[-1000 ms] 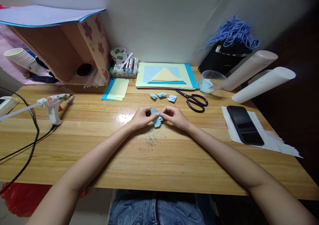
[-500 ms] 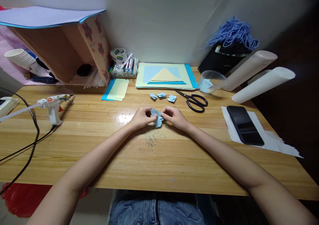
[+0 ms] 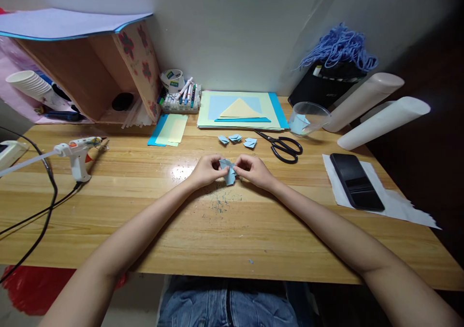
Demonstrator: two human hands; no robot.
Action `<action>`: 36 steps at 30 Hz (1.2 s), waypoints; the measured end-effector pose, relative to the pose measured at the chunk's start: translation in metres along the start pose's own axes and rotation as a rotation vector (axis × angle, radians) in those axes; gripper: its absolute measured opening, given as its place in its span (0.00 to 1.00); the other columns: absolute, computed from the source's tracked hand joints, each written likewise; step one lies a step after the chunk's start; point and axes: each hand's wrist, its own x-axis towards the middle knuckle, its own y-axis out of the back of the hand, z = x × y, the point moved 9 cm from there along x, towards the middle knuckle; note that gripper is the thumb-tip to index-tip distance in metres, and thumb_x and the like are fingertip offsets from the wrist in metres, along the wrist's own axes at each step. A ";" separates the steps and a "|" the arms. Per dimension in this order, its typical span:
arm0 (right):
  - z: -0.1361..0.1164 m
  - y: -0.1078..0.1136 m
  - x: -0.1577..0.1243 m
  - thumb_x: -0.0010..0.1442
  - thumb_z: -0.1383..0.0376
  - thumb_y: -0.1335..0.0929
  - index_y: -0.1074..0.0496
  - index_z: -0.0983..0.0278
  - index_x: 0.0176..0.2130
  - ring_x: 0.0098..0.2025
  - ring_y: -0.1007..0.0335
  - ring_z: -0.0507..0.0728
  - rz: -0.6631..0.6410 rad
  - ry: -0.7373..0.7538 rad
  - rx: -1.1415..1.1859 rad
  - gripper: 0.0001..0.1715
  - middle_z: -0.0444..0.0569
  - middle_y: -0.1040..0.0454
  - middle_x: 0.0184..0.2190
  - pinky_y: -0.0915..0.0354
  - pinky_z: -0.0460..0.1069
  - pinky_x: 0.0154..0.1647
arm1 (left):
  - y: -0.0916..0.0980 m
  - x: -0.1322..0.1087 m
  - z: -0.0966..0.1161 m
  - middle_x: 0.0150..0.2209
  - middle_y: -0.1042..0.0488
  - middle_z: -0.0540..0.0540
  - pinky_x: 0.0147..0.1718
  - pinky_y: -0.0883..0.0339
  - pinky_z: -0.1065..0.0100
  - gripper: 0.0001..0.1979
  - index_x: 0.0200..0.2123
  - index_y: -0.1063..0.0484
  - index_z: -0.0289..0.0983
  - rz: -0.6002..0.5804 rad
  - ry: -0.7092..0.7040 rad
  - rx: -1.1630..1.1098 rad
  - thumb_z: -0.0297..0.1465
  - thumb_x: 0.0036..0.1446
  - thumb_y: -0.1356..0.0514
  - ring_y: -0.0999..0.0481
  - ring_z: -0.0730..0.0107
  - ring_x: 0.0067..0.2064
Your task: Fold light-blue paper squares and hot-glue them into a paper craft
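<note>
Between my two hands is a light-blue folded paper piece (image 3: 229, 176), with several points sticking out. My left hand (image 3: 207, 170) pinches its left side between thumb and fingers. On the other side, the thumb and forefinger of my right hand (image 3: 254, 171) are closed on its right edge and cover part of it. Just beyond lie three small folded blue papers (image 3: 235, 138), and to their right black-handled scissors (image 3: 284, 148) rest with the blades pointing to the back left.
A glue gun (image 3: 78, 158) with cables stands at left. Behind are stacked paper sheets (image 3: 206, 119), a marker box (image 3: 181, 102) and a clear plastic cup (image 3: 310, 118). A phone (image 3: 356, 181) lies at right near white rolls (image 3: 384, 123). Blue scraps (image 3: 220, 204) dot the table.
My right fingers have shifted very slightly on the paper's right edge. Both hands otherwise keep their place, and the things on the table have not moved.
</note>
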 end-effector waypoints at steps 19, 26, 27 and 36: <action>0.003 0.010 0.001 0.53 0.57 0.32 0.35 0.65 0.28 0.26 0.38 0.50 0.128 -0.017 0.211 0.13 0.43 0.34 0.24 0.40 0.46 0.26 | 0.005 -0.001 0.011 0.30 0.30 0.48 0.30 0.40 0.72 0.08 0.33 0.32 0.33 0.055 -0.013 -0.099 0.30 0.48 0.42 0.32 0.74 0.31; 0.003 0.007 0.002 0.53 0.57 0.32 0.33 0.65 0.29 0.26 0.39 0.49 0.077 -0.024 0.236 0.13 0.42 0.35 0.24 0.40 0.45 0.27 | 0.003 -0.002 0.015 0.29 0.29 0.48 0.31 0.41 0.72 0.13 0.30 0.30 0.33 0.018 -0.044 -0.050 0.38 0.53 0.44 0.33 0.73 0.31; 0.004 0.008 0.003 0.54 0.56 0.32 0.33 0.65 0.29 0.26 0.39 0.49 0.071 -0.029 0.249 0.13 0.42 0.35 0.24 0.40 0.45 0.27 | 0.003 -0.002 0.014 0.29 0.30 0.48 0.30 0.41 0.72 0.13 0.30 0.30 0.33 0.022 -0.044 -0.056 0.39 0.53 0.44 0.33 0.73 0.30; 0.018 0.001 0.006 0.50 0.57 0.29 0.29 0.67 0.29 0.25 0.38 0.47 -0.156 -0.256 0.492 0.15 0.42 0.31 0.24 0.39 0.44 0.29 | 0.000 -0.003 0.015 0.29 0.29 0.48 0.31 0.41 0.71 0.12 0.30 0.30 0.33 -0.059 -0.039 -0.119 0.38 0.52 0.43 0.33 0.73 0.31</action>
